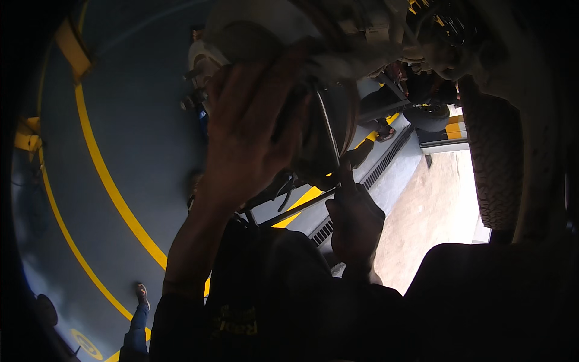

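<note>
Two bare hands, both raised into a dim vehicle underside. Left hand (pixel 250 130) is up on the picture's left, back of hand toward the camera, fingers pointing up and slightly apart over a bulky, rounded, dirty-grey metal part (pixel 256 33); fingertips lost in shadow, so cannot tell if they grip it or just rest there. Right hand (pixel 357 220) is lower and further right, most fingers curled, one digit pointing up at the lower end of a thin, straight, shiny metal rod or edge (pixel 327 127). Cannot tell whether it pinches that end or only touches it.

Shiny piece sits between the hands: right of the left hand, above the right hand, slanting from upper left down toward the right fingertip. Its upper end runs up toward the rounded grey part; left fingers look apart from it. Dark curved surfaces flank it, too dim to identify.

Around: black chunky-treaded rubber tyre (pixel 494 163) well to the right; dark grey floor (pixel 145 133) with curving yellow painted lines (pixel 111 187) on the left; long slotted dark floor grate (pixel 389 158) beyond the right hand. Another person's blue-trousered leg (pixel 134 332) at lower left.
</note>
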